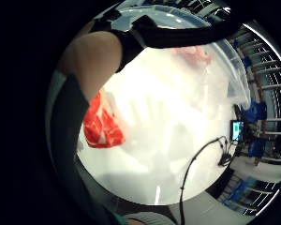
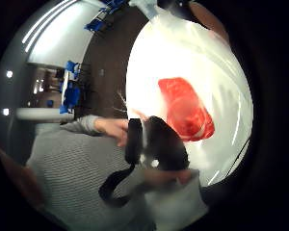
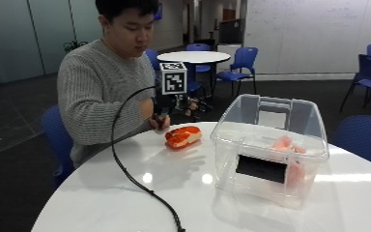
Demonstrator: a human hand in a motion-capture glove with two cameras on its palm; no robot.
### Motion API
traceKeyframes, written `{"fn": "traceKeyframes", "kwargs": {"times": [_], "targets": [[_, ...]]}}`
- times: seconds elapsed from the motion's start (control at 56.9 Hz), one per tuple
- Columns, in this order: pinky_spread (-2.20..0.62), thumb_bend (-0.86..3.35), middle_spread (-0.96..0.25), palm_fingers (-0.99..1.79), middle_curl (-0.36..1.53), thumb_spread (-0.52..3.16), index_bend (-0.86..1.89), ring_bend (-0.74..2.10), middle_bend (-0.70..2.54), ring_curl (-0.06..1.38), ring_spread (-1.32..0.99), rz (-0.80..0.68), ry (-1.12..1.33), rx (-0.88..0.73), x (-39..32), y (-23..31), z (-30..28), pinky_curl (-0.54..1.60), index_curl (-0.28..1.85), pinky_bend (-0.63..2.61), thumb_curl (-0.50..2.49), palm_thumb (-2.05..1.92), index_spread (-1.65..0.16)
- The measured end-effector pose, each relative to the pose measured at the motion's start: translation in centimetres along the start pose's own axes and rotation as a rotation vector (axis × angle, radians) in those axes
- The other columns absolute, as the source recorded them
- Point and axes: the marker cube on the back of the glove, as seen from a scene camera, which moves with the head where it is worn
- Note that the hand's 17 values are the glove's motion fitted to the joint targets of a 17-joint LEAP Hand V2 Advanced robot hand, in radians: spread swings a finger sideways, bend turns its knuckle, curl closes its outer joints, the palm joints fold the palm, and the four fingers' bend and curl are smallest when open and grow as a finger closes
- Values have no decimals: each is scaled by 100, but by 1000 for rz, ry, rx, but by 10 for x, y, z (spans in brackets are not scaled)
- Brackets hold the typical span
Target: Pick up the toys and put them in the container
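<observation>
Hands: right hand (image 3: 162, 115) grip unclear, above red toy (image 3: 183, 136) on worktop (image 3: 108, 193); clear container (image 3: 269, 145) at 3 o'clock holds pink toys (image 3: 282, 143).

A round white table (image 3: 108, 193) with a glossy top carries two things. A clear plastic container (image 3: 269, 159), open at the top and bearing a dark label on its near wall, stands toward one side. Well apart from it, near the table's far edge, a red-and-white toy (image 3: 183, 137) lies directly on the tabletop. A black cable (image 3: 134, 186) trails across the surface.
</observation>
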Motion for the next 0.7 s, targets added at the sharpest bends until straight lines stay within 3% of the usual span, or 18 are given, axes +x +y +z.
{"fn": "traceKeyframes", "kwargs": {"times": [0.457, 0.703], "targets": [[5, 0, -15, -4, 41, 140, 15, 38, 16, 32, -11, 71, -2, -155, -9, 1, 117, 36, 46, 91, 33, 4, -39], [-3, 1, -15, -1, 35, 142, 6, 74, 15, 41, -20, 73, 72, -93, -16, 2, 139, 42, 31, 116, 34, 13, -36]]}}
